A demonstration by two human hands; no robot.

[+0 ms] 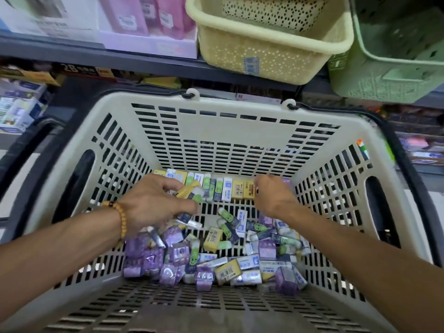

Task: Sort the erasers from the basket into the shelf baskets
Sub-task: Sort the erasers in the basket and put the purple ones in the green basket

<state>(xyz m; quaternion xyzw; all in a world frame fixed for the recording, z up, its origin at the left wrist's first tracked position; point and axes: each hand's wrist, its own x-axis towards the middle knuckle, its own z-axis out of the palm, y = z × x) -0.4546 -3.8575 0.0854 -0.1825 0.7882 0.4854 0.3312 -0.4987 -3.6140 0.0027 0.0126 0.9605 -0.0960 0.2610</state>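
Note:
A large beige slotted shopping basket [216, 131] fills the view, and both my hands are inside it. Several erasers [213, 258] in purple, yellow, green and white-blue wrappers lie in a loose pile on its floor, and a row stands against the far wall [228, 187]. My left hand [153, 203], with a bead bracelet at the wrist, is closed around a few erasers, yellow and green ones showing at the fingertips [192, 192]. My right hand [270, 195] is curled into a fist over the right end of the row; what it holds is hidden.
On the shelf above stand a pale yellow perforated basket [269, 51] and, to its right, a green one [394, 68]. Pink and white boxed goods [144, 22] fill the shelf's left side. The shopping basket's black handles [24, 159] hang down at both sides.

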